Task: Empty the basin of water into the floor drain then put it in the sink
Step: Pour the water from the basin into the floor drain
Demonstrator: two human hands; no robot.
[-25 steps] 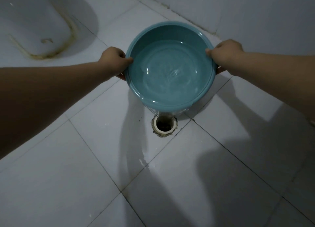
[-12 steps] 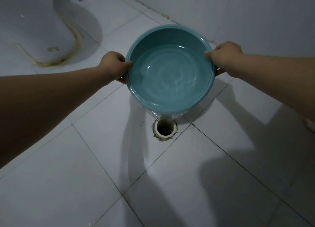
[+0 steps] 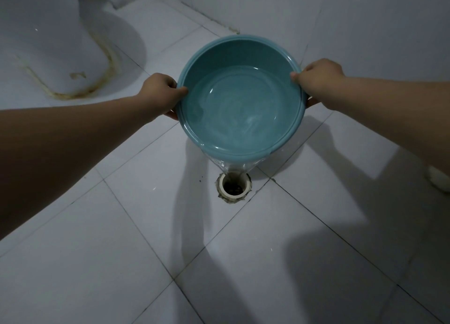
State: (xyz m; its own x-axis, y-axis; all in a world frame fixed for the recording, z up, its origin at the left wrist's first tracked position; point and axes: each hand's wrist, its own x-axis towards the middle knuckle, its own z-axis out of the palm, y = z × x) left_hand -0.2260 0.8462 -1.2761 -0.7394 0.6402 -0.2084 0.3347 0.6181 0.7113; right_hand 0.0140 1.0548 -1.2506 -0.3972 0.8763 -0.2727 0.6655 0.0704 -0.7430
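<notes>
Both hands, left (image 3: 159,92) and right (image 3: 319,76), clamp the tilted basin's (image 3: 239,109) rim, pouring water (image 3: 231,169) into the drain (image 3: 234,188); next, tip further.

Basin (image 3: 239,56) betw. hands, above floor drain (image 3: 234,188) (toilet base (image 3: 60,56) far left).

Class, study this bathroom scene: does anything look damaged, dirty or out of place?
Yes. The floor drain has no cover and its edge looks chipped. A brownish stain rings the toilet base. Water pours cleanly from the basin into the drain.
</notes>
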